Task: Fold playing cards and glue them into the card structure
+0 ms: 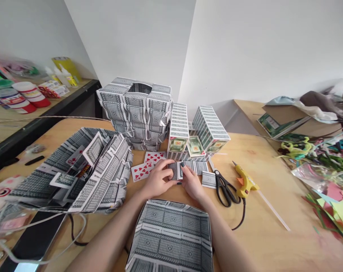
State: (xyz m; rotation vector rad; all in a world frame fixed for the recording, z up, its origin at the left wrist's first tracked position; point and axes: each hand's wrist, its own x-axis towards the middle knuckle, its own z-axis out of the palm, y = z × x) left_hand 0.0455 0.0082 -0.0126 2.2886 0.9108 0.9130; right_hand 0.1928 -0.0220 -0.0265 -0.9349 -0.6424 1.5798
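Note:
Between both hands is a grey-backed playing card (173, 172) with white edges, seemingly folded. My left hand (159, 176) pinches its left side, and my right hand (191, 181) grips its right side, dark nails showing. Two heart cards (143, 172) lie face up beside my left hand. More grey-backed cards (201, 167) and a single card (209, 179) lie to the right of my right hand. Below my wrists stands a box shape (171, 234) built from cards. Black-handled scissors (227, 190) rest near my right hand.
A yellow glue gun (245, 183) with a clear stick lies on the right. Stacked card packs (179, 128) and a tall card-built box (140, 109) stand behind the hands. An open card-built container (83, 170) holds loose cards at left. Paper scraps (334, 204) lie far right.

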